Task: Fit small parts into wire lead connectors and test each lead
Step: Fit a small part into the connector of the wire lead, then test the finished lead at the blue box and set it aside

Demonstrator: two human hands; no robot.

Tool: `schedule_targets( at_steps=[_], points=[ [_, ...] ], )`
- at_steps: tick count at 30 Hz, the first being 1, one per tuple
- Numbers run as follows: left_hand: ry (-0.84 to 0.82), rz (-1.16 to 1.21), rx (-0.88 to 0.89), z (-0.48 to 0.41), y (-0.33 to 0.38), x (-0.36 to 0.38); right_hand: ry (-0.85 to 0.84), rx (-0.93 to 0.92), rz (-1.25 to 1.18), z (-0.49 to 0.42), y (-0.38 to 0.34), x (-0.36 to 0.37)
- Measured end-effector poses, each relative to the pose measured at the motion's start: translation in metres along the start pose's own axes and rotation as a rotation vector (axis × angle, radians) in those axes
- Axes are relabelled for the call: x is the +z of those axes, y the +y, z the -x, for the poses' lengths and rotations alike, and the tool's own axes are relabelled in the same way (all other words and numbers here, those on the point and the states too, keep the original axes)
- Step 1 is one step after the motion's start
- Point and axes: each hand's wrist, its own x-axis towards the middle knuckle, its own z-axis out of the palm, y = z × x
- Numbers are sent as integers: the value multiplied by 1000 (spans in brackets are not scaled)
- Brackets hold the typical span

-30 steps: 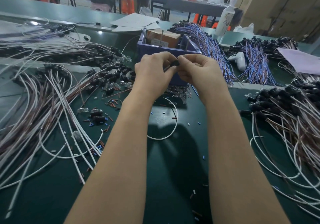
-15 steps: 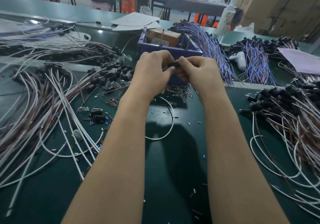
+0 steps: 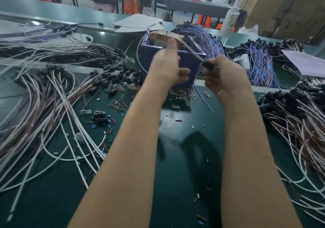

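Black connector clamped in the curled fingers of the right hand, held up in front of the purple box. Trails a thin lead up and leftward, long axis slanting toward the raised left hand. Lies wholly in the right hand; left hand just beside the lead's far end, badly blurred (possibly pinching it, cannot tell). Below, dark green bench mat strewn with clear small parts. Heaped wire leads crowd both sides, leaving working room mainly between the forearms.
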Motion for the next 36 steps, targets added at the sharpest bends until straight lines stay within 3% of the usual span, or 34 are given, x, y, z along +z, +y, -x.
schedule_targets(
  at_steps=[3, 5, 7, 9, 13, 16, 19, 21, 23, 26, 29, 31, 34, 36],
  points=[
    [72, 379, 37, -3, 2, -16, -227, 55, 333, 6, 3, -2],
    [94, 399, 68, -5, 0, -22, -436, 53, 559, 14, 5, -1],
    [85, 253, 79, -7, -4, -24, -583, 32, 704, 19, 8, 1],
    [-22, 26, 40, -6, -6, -23, -550, -23, 669, 17, 11, 6],
    [-351, -435, -56, 0, -11, -18, -380, -100, 263, 8, 13, 21],
    [-461, -631, -84, 3, -15, -13, -402, -158, 298, 4, 20, 22],
    [-472, -636, -164, 5, -14, -16, -367, -179, 386, 2, 23, 23],
    [-370, -596, -217, 3, -10, -22, -319, -178, 443, 0, 24, 23],
    [-145, -509, -197, -4, -8, -29, -316, -187, 516, -1, 25, 20],
    [136, -206, -76, -14, -8, -34, -437, -217, 702, 1, 23, 15],
    [204, 260, 7, -14, -6, -29, -574, -171, 904, 4, 22, 14],
    [270, 406, 72, -14, -4, -31, -613, -96, 967, 4, 24, 12],
    [388, 378, 154, -13, -2, -36, -624, 18, 943, 5, 28, 12],
    [379, 211, 160, -11, -2, -37, -562, 92, 819, 6, 30, 14]
  ],
)
